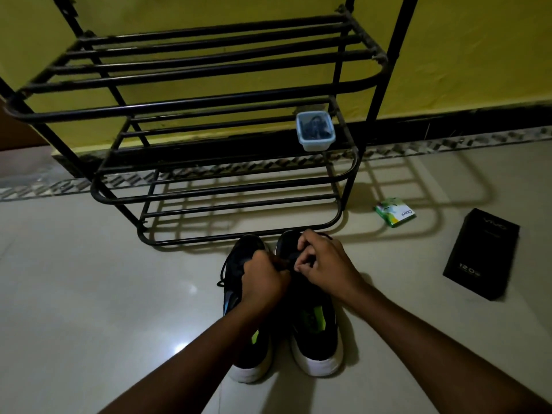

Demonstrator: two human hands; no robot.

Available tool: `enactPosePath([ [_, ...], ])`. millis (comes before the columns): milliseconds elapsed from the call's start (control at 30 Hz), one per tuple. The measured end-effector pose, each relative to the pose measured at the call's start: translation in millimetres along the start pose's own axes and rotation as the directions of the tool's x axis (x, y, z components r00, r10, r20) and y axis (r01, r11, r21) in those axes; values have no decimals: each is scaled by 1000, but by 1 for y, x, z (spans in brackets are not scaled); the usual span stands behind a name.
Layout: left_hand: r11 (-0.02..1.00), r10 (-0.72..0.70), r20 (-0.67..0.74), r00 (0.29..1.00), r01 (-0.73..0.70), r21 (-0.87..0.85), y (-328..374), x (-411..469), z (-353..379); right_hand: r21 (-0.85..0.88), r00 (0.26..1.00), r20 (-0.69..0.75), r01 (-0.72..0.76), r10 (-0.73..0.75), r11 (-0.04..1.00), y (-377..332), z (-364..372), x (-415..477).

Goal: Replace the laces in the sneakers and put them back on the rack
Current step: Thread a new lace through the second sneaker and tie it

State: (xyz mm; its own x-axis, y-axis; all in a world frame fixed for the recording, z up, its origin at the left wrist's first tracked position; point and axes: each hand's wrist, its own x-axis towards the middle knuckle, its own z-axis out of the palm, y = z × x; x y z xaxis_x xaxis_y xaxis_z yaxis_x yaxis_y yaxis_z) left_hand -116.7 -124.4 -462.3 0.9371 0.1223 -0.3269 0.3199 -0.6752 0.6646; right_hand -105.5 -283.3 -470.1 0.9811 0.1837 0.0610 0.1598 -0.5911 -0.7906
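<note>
The left sneaker (236, 265) and right sneaker (316, 339) stand side by side on the floor (89, 294), toes just before the rack (224, 106). The left hand (264, 282) and right hand (325, 264) meet over their fronts, a lace (280, 265) between them. A container (315, 131) sits at the right end of the middle shelf. Right of the rack lie a packet (395, 212), then a box (481, 253)

Place: a home, at the floor by a wall where shoes are kept.
Wall: a yellow-painted wall (478, 55) with black skirting (448, 124) at its foot.
Floor: pale glossy tiles (89, 294), with a patterned border strip (478, 141) along the wall.
Shoe storage: a black metal-tube rack (209, 103) stands against the wall, its shelves made of parallel bars.
On the rack: a small plastic tub (313, 144) at the right end of a middle shelf.
On the floor: sneakers (316, 351) just before the rack's front edge; a green packet (394, 212) and a black phone box (481, 255) lie to its right.
</note>
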Motion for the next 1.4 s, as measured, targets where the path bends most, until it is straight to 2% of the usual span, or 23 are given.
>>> enactPosePath([
  [167,1000,-1,14,1000,1,2,3,-2,1,54,1000,-18,-16,17,998,0,3,-5],
  [433,998,56,-9,998,-55,20,8,-4,-2,-78,999,-18,46,-48,996,-11,7,-5],
  [600,986,122,-12,992,-120,113,9,2,-4,-40,988,-157,-3,-3,999,-2,15,-15],
  [767,961,150,111,982,-171,219,17,6,-10,34,982,-186,-8,14,999,3,16,-23],
  [867,927,164,193,967,-218,304,26,5,-16,-85,944,-319,60,-84,995,5,13,-34],
  [967,905,180,165,970,-229,357,27,7,-25,-150,943,-316,58,-103,987,14,14,-51],
  [1033,944,208,83,975,-222,243,24,9,-29,-126,956,-290,6,-43,992,19,18,-60],
  [1100,977,210,24,977,-210,-20,22,9,-31,-89,947,-322,-54,23,995,23,22,-64],
  [1167,918,216,43,976,-187,-349,20,6,-32,-72,932,-357,-90,59,993,21,27,-66],
  [1200,881,250,40,967,-211,-424,17,6,-32,-67,927,-368,-98,66,993,19,29,-68],
  [1233,874,316,14,949,-285,-393,16,7,-35,-69,924,-376,-100,67,993,16,31,-69],
  [1300,864,502,21,865,-501,-48,13,13,-44,-96,921,-387,-91,48,991,15,34,-71],
  [1333,789,584,91,807,-590,168,10,17,-47,-111,920,-390,-86,36,990,16,35,-71],
  [1400,633,572,275,773,-629,451,3,21,-54,-137,922,-387,-85,25,987,17,35,-70],
])
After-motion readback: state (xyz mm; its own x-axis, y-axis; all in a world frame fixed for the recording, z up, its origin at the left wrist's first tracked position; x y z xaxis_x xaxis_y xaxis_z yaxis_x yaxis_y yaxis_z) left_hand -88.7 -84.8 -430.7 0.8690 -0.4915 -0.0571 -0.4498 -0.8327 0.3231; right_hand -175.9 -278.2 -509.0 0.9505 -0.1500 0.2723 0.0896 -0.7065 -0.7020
